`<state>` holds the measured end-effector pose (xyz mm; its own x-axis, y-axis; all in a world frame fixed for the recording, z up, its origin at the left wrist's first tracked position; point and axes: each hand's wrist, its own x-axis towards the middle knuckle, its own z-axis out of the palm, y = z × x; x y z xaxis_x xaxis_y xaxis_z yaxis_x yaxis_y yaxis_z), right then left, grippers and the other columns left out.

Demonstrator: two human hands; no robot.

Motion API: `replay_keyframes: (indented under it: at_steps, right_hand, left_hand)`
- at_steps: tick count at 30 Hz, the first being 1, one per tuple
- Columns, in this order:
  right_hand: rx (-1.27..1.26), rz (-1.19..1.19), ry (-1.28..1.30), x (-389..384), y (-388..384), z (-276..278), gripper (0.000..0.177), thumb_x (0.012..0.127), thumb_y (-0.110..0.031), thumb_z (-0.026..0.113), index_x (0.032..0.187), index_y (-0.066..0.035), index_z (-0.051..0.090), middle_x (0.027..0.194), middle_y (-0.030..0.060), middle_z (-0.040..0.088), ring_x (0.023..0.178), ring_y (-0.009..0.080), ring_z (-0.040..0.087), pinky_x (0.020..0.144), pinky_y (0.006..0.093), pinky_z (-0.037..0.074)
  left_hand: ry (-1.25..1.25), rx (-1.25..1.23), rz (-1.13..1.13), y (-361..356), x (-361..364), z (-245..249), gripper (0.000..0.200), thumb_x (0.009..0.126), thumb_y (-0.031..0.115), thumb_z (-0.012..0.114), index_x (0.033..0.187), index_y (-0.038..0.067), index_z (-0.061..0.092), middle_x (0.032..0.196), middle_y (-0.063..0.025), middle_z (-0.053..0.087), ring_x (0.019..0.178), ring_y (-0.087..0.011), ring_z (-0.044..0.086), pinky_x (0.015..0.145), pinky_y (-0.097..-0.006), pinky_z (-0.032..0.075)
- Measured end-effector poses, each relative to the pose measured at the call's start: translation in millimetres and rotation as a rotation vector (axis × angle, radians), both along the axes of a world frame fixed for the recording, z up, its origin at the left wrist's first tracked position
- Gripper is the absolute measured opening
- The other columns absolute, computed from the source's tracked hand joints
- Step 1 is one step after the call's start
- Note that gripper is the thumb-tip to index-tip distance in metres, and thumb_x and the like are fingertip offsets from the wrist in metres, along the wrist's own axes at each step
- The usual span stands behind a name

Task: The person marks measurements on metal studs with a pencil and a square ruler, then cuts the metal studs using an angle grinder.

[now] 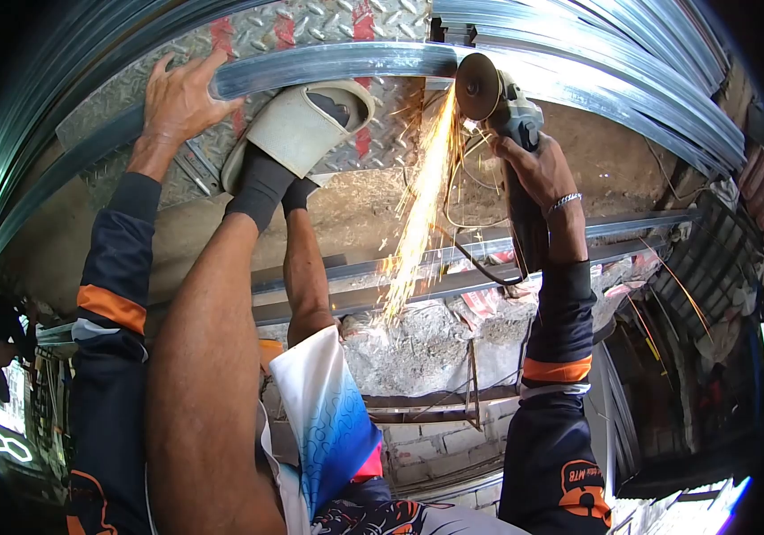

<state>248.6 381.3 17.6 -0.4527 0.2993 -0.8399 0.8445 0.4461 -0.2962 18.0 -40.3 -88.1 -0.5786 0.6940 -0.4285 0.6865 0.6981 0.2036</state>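
Observation:
My right hand grips an angle grinder, its fingers wrapped round the body. The grinder's dark disc meets the right part of a long metal bar, and bright orange sparks stream down from there. Over at the left, my left hand lies on the same bar, thumb and fingers around its near and far edges. A foot in a light grey slipper rests against the bar, between the two hands. Beneath the bar is a diamond-patterned metal plate with red stripes.
Long metal profiles are stacked at the upper right, and more curve along the left edge. A black cable loops below the grinder. Two bars lie across the floor nearer my body. A dark grid stands at the right.

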Motion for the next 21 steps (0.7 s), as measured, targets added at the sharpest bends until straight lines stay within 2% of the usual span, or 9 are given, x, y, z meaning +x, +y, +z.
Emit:
replay_keyframes:
  at_steps: [2,7,12,15,17,21]
  right_hand:
    - [0.003,-0.006,-0.003,-2.6,-0.1,0.4,0.048,0.081,-0.041,0.070,0.095,0.005,0.069,0.075,0.0182,0.066,0.069,0.0253,0.062,0.072,0.0383,0.052]
    - [-0.072,-0.028,0.078,-2.7,3.4,-1.4,0.047,0.082,-0.040,0.069,0.093,0.005,0.070,0.074,0.0181,0.066,0.070,0.0254,0.063,0.071,0.0380,0.051]
    - [0.000,-0.012,-0.082,-3.3,2.2,2.5,0.048,0.080,-0.041,0.071,0.094,0.005,0.070,0.076,0.0189,0.068,0.071,0.0259,0.066,0.072,0.0396,0.053]
    - [-0.052,-0.022,-0.057,3.2,1.7,2.7,0.049,0.080,-0.042,0.071,0.093,0.005,0.070,0.077,0.0190,0.069,0.071,0.0259,0.066,0.071,0.0402,0.053]
    - [-0.024,-0.026,-0.050,7.3,1.3,-1.8,0.049,0.080,-0.042,0.071,0.093,0.006,0.070,0.076,0.0188,0.068,0.071,0.0257,0.066,0.071,0.0400,0.053]
    - [0.001,0.009,-0.053,-7.8,-1.4,7.0,0.049,0.081,-0.042,0.070,0.092,0.006,0.069,0.074,0.0173,0.068,0.070,0.0255,0.065,0.070,0.0396,0.052]
  left_hand:
    - [0.081,0.166,-0.037,-4.1,-0.2,-6.4,0.067,0.073,0.048,0.087,0.128,0.019,0.063,0.101,-0.0115,0.075,0.100,-0.0291,0.070,0.111,-0.0513,0.038]
    - [0.076,0.161,-0.039,-7.1,0.0,-10.1,0.067,0.073,0.048,0.087,0.128,0.019,0.063,0.103,-0.0118,0.075,0.101,-0.0292,0.070,0.111,-0.0514,0.038]
    - [0.077,0.167,-0.044,-9.0,-0.6,-13.2,0.067,0.073,0.048,0.086,0.129,0.019,0.063,0.104,-0.0119,0.076,0.102,-0.0293,0.070,0.112,-0.0511,0.037]
    - [0.085,0.173,-0.041,-5.9,-0.7,-8.9,0.067,0.073,0.048,0.086,0.129,0.020,0.063,0.104,-0.0118,0.076,0.102,-0.0290,0.070,0.112,-0.0508,0.037]
    - [0.008,0.002,0.003,3.5,-1.0,4.2,0.073,0.072,0.045,0.087,0.133,0.014,0.064,0.120,-0.0118,0.073,0.113,-0.0277,0.067,0.114,-0.0483,0.037]
    - [0.009,0.011,-0.011,-0.5,-0.2,0.6,0.073,0.072,0.046,0.087,0.134,0.014,0.064,0.120,-0.0118,0.073,0.113,-0.0276,0.067,0.114,-0.0484,0.037]
